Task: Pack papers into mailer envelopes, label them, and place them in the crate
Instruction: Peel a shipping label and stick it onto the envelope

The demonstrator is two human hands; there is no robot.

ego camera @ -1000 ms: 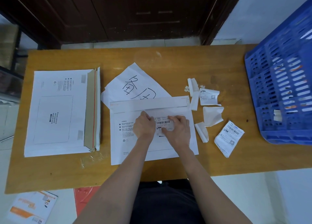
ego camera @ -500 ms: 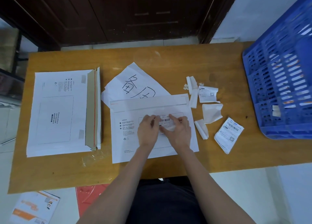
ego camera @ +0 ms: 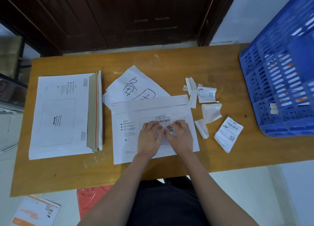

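Left hand (ego camera: 149, 137) and right hand (ego camera: 180, 137) (fingers curled, tips meeting) press a label (ego camera: 164, 122) onto the mailer (ego camera: 129, 137), centre frame.

Lower half of label (ego camera: 164, 123) hidden under both hands' fingers (ego camera: 153, 125); print blurred, unreadable. Blue crate (ego camera: 280, 82) at desk's right edge cut off by frame. Handwritten sheet (ego camera: 136, 88) partly covered by mailer (ego camera: 153, 106).

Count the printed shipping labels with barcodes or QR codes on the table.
3: one label on the mailer under both hands, one right of the mailer's flap, one nearest the crate. Others may hide among crumpled backing scraps.
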